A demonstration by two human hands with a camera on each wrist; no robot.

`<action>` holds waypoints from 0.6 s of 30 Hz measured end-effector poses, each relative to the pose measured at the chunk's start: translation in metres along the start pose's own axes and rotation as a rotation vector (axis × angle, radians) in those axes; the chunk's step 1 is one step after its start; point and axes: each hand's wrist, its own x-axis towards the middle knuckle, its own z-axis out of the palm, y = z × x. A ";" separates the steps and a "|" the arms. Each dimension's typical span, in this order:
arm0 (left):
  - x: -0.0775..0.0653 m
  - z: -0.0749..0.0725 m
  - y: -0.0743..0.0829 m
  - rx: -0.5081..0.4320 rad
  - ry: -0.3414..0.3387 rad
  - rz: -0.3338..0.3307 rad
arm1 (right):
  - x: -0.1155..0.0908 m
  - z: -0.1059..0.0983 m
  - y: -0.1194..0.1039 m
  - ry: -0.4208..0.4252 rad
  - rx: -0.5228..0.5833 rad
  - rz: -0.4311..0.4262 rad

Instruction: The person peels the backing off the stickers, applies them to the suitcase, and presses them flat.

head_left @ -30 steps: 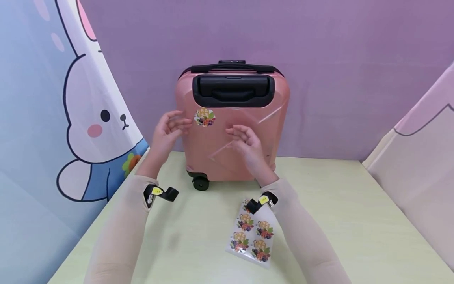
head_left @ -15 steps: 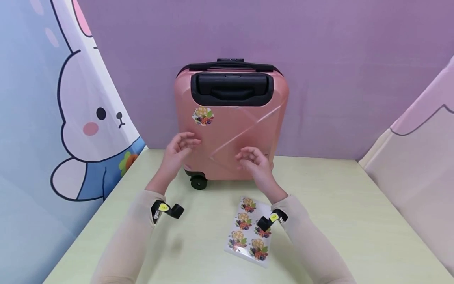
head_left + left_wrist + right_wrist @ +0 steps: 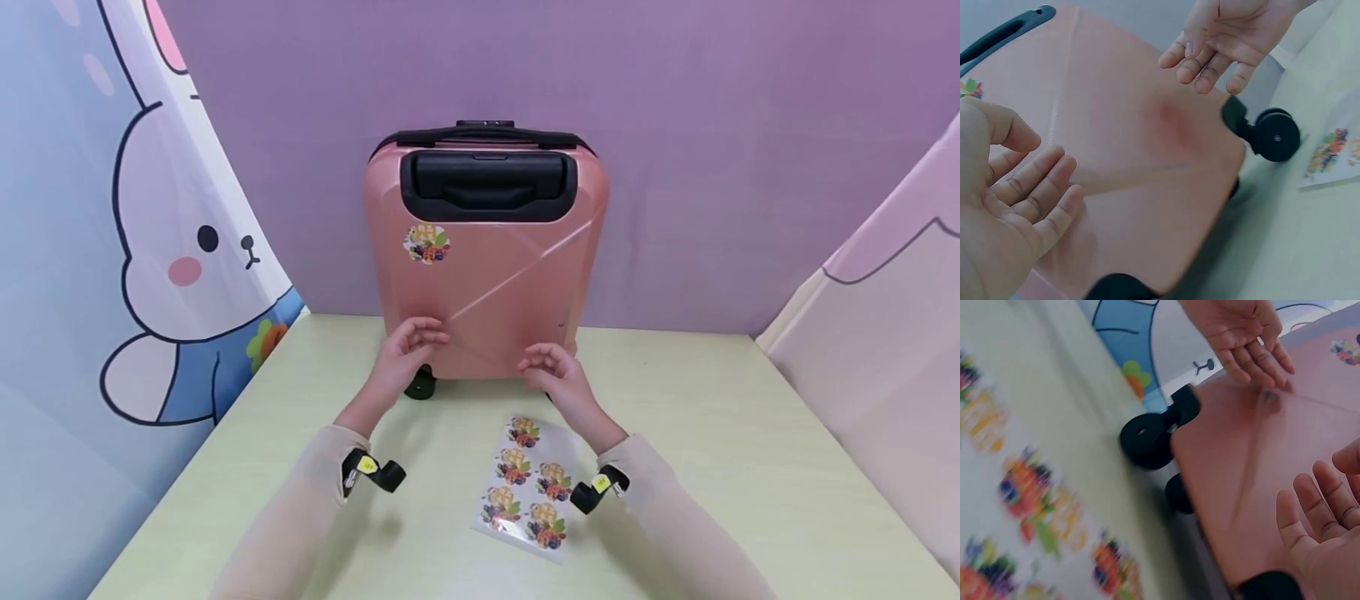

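Note:
A pink hard-shell suitcase [image 3: 510, 283] stands upright on the table, its black handle recess facing me. On its upper left sits a round fruit sticker [image 3: 427, 244]. My left hand [image 3: 405, 354] hovers before the suitcase's lower left, fingers loosely bent and holding nothing. Across from it, my right hand [image 3: 561, 379] hangs before the lower right corner, also with nothing in its relaxed fingers. Both palms show in the wrist views, apart from the shell. Between the forearms lies a sticker sheet [image 3: 525, 487] with several fruit stickers.
A purple backdrop [image 3: 712, 167] rises right behind the suitcase. At the left hangs a cloth with a rabbit drawing [image 3: 187, 225], at the right a pale cloth [image 3: 885, 333]. The light table [image 3: 690, 417] extends to both sides. A black wheel [image 3: 420, 385] shows under the suitcase.
Both hands have come down and back from the upper part of the suitcase toward its lower edge. The sticker on the shell and the sheet stay where they were.

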 end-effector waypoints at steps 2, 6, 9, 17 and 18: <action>-0.002 0.003 -0.006 -0.002 -0.003 -0.005 | -0.004 -0.004 0.004 0.002 -0.035 0.033; -0.007 0.009 -0.017 -0.017 -0.014 -0.023 | -0.012 -0.014 0.011 0.019 -0.106 0.106; -0.011 0.014 -0.025 -0.033 -0.039 -0.051 | -0.017 -0.021 0.015 0.034 -0.177 0.149; -0.017 0.027 -0.045 0.011 -0.069 -0.136 | -0.029 -0.040 0.026 -0.035 -0.384 0.230; -0.017 0.028 -0.048 0.020 -0.067 -0.151 | -0.030 -0.042 0.028 -0.043 -0.415 0.245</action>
